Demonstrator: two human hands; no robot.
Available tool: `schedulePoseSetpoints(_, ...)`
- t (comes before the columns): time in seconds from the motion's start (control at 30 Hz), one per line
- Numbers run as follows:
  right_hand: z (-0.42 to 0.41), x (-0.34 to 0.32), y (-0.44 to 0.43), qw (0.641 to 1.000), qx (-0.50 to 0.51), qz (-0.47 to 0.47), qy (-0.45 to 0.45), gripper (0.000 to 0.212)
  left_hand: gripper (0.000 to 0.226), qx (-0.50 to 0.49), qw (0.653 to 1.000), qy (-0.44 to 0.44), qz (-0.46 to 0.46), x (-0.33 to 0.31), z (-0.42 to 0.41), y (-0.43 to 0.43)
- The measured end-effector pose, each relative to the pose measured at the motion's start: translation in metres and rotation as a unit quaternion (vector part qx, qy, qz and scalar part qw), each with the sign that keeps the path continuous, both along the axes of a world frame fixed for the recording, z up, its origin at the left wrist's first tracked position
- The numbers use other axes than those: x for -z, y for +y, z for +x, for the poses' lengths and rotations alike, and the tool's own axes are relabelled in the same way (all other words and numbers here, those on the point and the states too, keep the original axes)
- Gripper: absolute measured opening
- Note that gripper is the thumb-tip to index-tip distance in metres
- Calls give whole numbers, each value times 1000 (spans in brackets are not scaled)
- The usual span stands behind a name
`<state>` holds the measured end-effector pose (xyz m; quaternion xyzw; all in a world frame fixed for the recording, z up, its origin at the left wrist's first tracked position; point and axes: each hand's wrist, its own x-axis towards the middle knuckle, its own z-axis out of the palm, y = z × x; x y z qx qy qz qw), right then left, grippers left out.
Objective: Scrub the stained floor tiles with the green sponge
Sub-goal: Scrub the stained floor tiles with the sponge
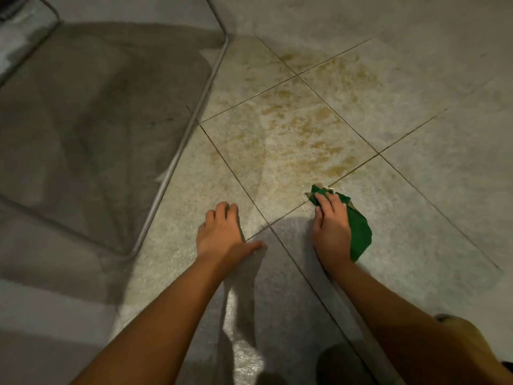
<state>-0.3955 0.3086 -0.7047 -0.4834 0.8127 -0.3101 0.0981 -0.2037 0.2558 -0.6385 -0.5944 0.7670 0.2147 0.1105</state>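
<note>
Two bare forearms (166, 315) reach up from the bottom edge. The left hand (224, 232) rests spread on the floor tiles (194, 190), holding nothing. Right of centre, the right hand (331, 226) grips the green sponge (359, 234) just below the brown stains (305, 129).

The green sponge (359, 232) is a thin, dark green pad lying flat on the floor tiles (416, 190), just beside a grout line. The stain (313, 120) forms yellow-brown blotches across several pale speckled tiles, just beyond the sponge.
</note>
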Motion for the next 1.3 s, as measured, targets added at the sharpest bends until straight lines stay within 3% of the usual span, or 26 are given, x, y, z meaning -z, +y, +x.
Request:
schedulePoseSetpoints(0.17,23,-3,-9,995,-101,3,3,36,110,-113,993,-33,22,-2,-3,9)
schedulePoseSetpoints(0.3,32,-3,-14,971,-237,0,27,48,120,-148,987,-59,6,7,0,18)
schedulePoseSetpoints(0.4,19,-4,-27,954,-299,-2,26,35,117,-168,984,-65,-6,11,7,24)
schedulePoseSetpoints(0.57,-12,-1,-42,947,-313,-33,55,33,113,-185,980,-69,-2,8,29,25)
schedulePoseSetpoints(0.7,-8,1,-33,949,-313,-17,15,35,114,-185,980,-73,25,10,35,28)
schedulePoseSetpoints(0.9,40,11,-49,903,-425,-47,46,38,116,-205,976,-67,17,14,33,27)
schedulePoseSetpoints(0.97,47,7,-68,908,-412,-52,53,46,115,-206,976,-62,19,14,33,27)
schedulePoseSetpoints(1.07,38,7,-79,915,-390,-79,67,30,115,-209,976,-54,22,13,33,27)
schedulePoseSetpoints(1.3,30,3,-59,930,-364,-41,33,41,115,-220,975,-35,19,15,34,26)
